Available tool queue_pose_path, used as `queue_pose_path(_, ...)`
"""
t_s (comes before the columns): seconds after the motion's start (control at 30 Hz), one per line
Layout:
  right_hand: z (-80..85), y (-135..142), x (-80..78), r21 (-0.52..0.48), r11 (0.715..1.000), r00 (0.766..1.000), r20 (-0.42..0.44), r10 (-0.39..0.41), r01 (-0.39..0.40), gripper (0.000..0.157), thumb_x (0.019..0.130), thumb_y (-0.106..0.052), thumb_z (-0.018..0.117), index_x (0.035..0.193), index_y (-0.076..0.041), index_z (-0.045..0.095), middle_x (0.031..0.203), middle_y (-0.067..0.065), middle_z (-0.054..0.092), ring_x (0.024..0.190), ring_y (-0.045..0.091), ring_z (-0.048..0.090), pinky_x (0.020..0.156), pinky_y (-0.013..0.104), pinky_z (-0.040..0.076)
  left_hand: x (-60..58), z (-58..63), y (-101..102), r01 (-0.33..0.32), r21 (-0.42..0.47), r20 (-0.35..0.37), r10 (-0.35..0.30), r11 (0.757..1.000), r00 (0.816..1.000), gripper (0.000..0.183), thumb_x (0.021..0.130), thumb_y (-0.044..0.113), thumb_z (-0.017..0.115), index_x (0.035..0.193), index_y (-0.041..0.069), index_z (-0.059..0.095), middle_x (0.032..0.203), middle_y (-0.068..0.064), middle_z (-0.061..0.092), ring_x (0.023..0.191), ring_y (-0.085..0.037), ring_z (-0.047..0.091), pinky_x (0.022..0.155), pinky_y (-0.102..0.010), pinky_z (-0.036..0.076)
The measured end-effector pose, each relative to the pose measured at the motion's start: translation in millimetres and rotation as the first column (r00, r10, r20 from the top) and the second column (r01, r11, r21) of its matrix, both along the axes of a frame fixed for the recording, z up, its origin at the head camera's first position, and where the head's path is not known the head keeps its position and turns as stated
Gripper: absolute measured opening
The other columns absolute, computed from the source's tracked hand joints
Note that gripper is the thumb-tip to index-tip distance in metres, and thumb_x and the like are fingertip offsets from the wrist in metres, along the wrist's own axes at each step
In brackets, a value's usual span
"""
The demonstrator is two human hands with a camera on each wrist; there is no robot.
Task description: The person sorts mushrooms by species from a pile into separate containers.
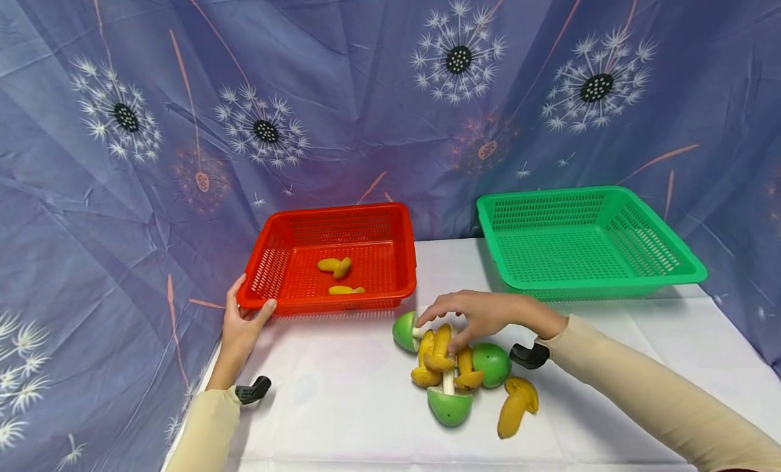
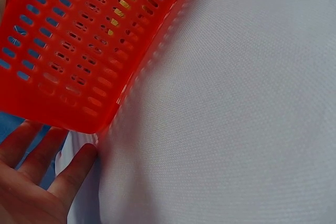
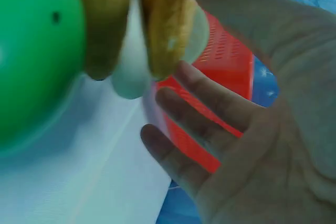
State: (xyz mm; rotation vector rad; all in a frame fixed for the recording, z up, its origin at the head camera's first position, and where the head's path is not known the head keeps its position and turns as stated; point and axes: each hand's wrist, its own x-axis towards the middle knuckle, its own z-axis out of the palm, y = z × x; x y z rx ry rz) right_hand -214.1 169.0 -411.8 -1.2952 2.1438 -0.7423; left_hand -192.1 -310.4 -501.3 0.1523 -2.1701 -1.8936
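My left hand [image 1: 241, 331] holds the front left corner of a red basket [image 1: 342, 304], thumb by the front rim and fingers along the side; in the left wrist view, fingertips [image 2: 79, 169] show below the corner. Over a cluster of toy mushrooms is my right hand [image 1: 482, 310], fingers spread and relaxed. Its thumb is by a yellow mushroom [image 1: 440, 350] and its fingertips are near the white stem of a green-capped mushroom [image 1: 405, 331]. Whether they touch is unclear. Another green-capped mushroom [image 1: 449, 405] lies in front, and a green cap [image 1: 491, 365] shows at right.
Two yellow mushrooms [image 1: 339, 267] lie inside the red basket. A green basket [image 1: 561, 255] stands at the back right of the white-covered table [image 1: 342, 404]. Apart from the cluster lies one yellow mushroom [image 1: 516, 407]. A patterned blue cloth [image 1: 366, 92] hangs behind.
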Motion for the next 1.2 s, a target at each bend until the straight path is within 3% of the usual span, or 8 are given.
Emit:
queue_pose_path(0.17,-5.5,3.5,0.0,0.028,0.998,0.998,0.018,0.057,-0.057,0.052,0.093,-0.018,0.079,0.141,-0.020,0.061,0.134,0.000,0.063,0.120,0.019,0.057,0.104,0.053,0.047,0.4,0.7,0.8,-0.001,0.006,-0.010,0.001,1.000,1.000,0.088,0.095,0.004,0.073,0.163,0.028,0.023,0.156,-0.013,0.041,0.134,-0.023,0.048,0.099,-0.011,0.043)
queue_pose_path(0.4,-1.8,2.5,0.0,0.045,0.996,0.997,0.015,0.075,-0.076,0.042,0.094,-0.012,0.076,0.134,-0.018,0.067,0.128,-0.002,0.066,0.112,0.017,0.058,0.101,0.047,0.050,0.6,0.6,1.7,-0.004,-0.004,-0.004,0.004,1.000,1.000,0.089,0.094,0.005,0.074,0.163,0.029,0.022,0.155,-0.014,0.042,0.133,-0.023,0.048,0.099,-0.011,0.042)
queue_pose_path(0.73,0.6,3.8,-0.2,0.062,0.996,0.996,-0.061,0.066,-0.063,0.027,0.092,-0.016,0.078,0.117,-0.024,0.076,0.105,-0.012,0.065,0.098,0.010,0.058,0.094,0.044,0.049,0.2,-0.8,0.1,-0.001,-0.003,-0.003,0.001,1.000,1.000,0.089,0.095,0.005,0.073,0.163,0.030,0.022,0.157,-0.012,0.040,0.135,-0.026,0.046,0.097,-0.010,0.043)
queue_pose_path(1.2,-1.1,3.4,0.3,0.044,0.999,0.997,-0.069,0.028,-0.025,0.027,0.086,-0.017,0.085,0.111,-0.024,0.076,0.095,-0.011,0.062,0.093,0.013,0.055,0.088,0.044,0.049,1.1,0.0,-0.1,-0.006,-0.015,0.018,0.006,1.000,1.000,0.090,0.095,0.008,0.074,0.163,0.031,0.021,0.157,-0.012,0.039,0.137,-0.027,0.045,0.096,-0.009,0.044)
